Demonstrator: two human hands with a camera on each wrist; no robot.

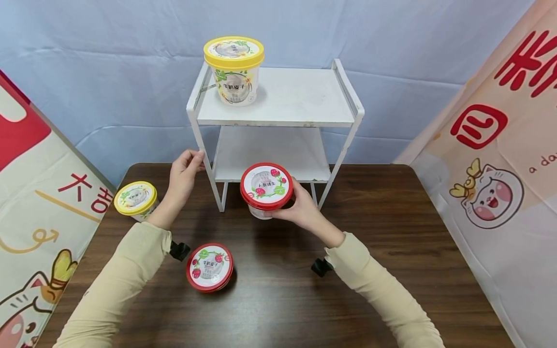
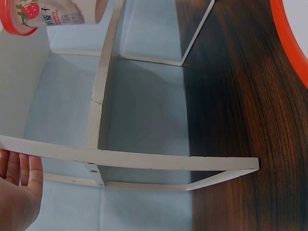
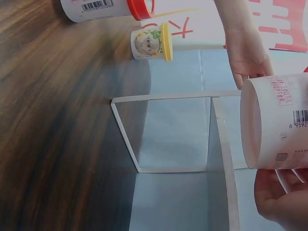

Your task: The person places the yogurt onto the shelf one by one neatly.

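My right hand (image 1: pixel 300 208) grips a red-lidded tub (image 1: pixel 266 186) with strawberry pictures, upright in front of the lower tier of a small white two-tier shelf (image 1: pixel 300 96). In the right wrist view, the side and base of this held tub (image 3: pixel 276 122) show, with fingers curled under its side. My left hand (image 1: pixel 183 179) holds the shelf's front left upright. Those fingers (image 2: pixel 21 171) pass behind the post in the left wrist view, where the thumb is hidden. On the upper tier, at its left end, stands a yellow-lidded tub (image 1: pixel 237 87).
A second red-lidded tub (image 1: pixel 210 267) stands on the dark wooden table (image 1: pixel 383 270) near the front. Another yellow-lidded tub (image 1: pixel 136 198) is at the table's left edge, partly behind the left forearm. Blue cloth (image 1: pixel 130 87) hangs behind the shelf, with printed panels on both sides.
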